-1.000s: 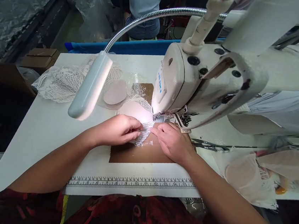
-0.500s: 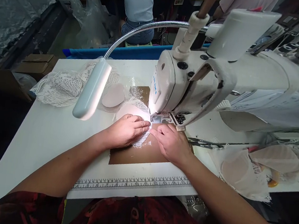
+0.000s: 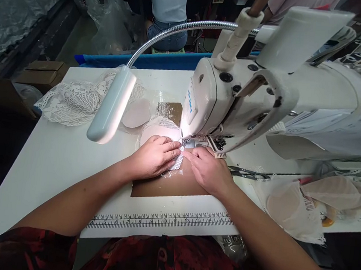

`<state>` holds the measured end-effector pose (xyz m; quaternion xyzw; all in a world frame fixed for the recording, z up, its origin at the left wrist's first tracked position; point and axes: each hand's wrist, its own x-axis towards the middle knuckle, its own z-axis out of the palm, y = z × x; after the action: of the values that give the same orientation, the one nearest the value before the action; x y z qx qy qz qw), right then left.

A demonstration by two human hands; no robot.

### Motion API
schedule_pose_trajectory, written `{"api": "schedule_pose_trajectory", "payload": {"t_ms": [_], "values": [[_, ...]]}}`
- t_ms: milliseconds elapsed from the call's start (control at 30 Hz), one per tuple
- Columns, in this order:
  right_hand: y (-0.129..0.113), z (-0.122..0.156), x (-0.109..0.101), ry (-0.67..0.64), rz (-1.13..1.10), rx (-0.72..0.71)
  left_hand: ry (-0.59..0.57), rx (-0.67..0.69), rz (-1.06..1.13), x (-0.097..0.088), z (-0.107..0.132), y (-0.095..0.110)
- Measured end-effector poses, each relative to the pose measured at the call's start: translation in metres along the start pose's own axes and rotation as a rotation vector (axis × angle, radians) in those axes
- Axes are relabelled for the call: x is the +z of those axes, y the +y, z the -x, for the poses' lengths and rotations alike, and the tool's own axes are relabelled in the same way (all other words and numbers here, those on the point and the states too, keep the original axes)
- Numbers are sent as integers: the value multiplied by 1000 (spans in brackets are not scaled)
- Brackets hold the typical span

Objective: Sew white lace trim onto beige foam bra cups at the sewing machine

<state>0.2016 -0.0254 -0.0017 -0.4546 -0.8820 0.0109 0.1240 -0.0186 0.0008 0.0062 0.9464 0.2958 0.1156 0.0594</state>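
Note:
A white lace bra cup (image 3: 160, 128) lies under the needle area of a white sewing machine (image 3: 203, 99). My left hand (image 3: 156, 156) rests flat on the cup, its fingers stretched towards the presser foot. My right hand (image 3: 207, 168) is at the cup's right edge, with the index finger extended to the lace and the other fingers curled. Its thumb is mostly hidden, and the fingertips of both hands nearly meet just in front of the needle. Beneath the work is a brown sheet (image 3: 168, 187) on the white table (image 3: 104, 187).
A lamp (image 3: 111, 106) on a bendable neck hangs at left. Lace pieces (image 3: 74, 102) and a round pad (image 3: 136, 113) lie behind it. Dark scissors (image 3: 249, 173) and more cups (image 3: 285, 202) are at right. A printed ruler (image 3: 161, 221) runs along the front; a person (image 3: 168, 5) sits beyond.
The lace cup has shifted slightly up towards the needle, and its lower end below my left fingers looks shorter and more angular. Both hands keep nearly the same place. The view has shifted slightly.

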Motion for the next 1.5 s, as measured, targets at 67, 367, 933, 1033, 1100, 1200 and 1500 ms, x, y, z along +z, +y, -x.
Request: {"api": "schedule_pose_trajectory", "payload": {"t_ms": [67, 367, 933, 1033, 1100, 1200, 1500], "values": [[3, 3, 0, 5, -47, -99, 3, 27, 42, 0, 3, -2], [9, 8, 1, -25, -133, -281, -6, 139, 62, -2, 5, -10], [8, 9, 0, -6, -125, -277, -137, 233, -5, -9, 7, -13], [9, 10, 0, -6, -125, -277, -147, 228, -8, -9, 8, -12], [9, 10, -1, -13, -120, -274, -151, 232, -21, -9, 8, -12], [8, 9, -3, -20, -125, -271, -162, 243, -47, -10, 8, -12], [3, 10, -1, -7, -122, -305, -168, 221, -1, -11, 8, -10]]}}
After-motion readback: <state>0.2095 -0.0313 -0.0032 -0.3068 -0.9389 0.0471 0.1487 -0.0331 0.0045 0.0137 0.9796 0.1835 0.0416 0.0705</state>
